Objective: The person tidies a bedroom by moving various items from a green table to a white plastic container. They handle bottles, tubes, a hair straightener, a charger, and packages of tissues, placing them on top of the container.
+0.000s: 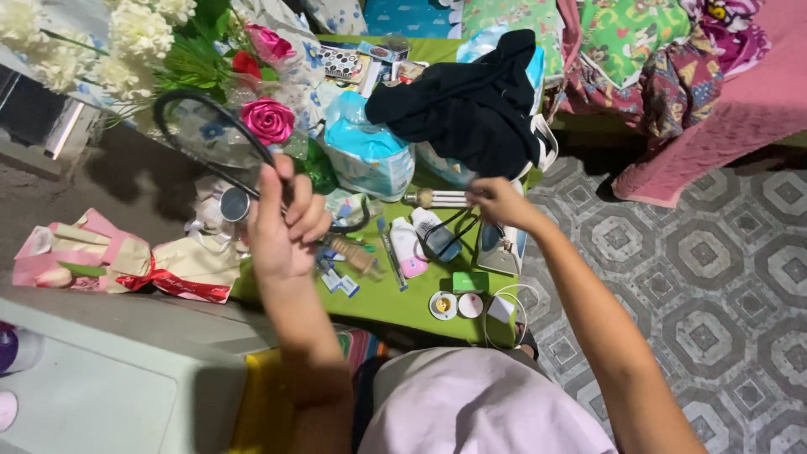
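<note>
Over a cluttered green tabletop [382,303], seen from above, a person worked with both bare hands. At far left lay a pink and cream gift wrap with a red ribbon [126,265], below white artificial flowers [126,38] and a pink fabric rose [267,119]. The left hand [282,223] was raised, its fingers [290,202] clenched around the black tubing of a stethoscope [202,105], whose round metal chest piece [234,203] hung just beside the wrist. Further right sat a blue and white plastic packet [366,151] and a heap of black cloth [471,105]. The right hand [500,202] reached across the tabletop, its fingers closed on the end of a white spiral light bulb [437,198]. Judging by this, the sorting was mid-step; each hand would need a place to set its item.
</note>
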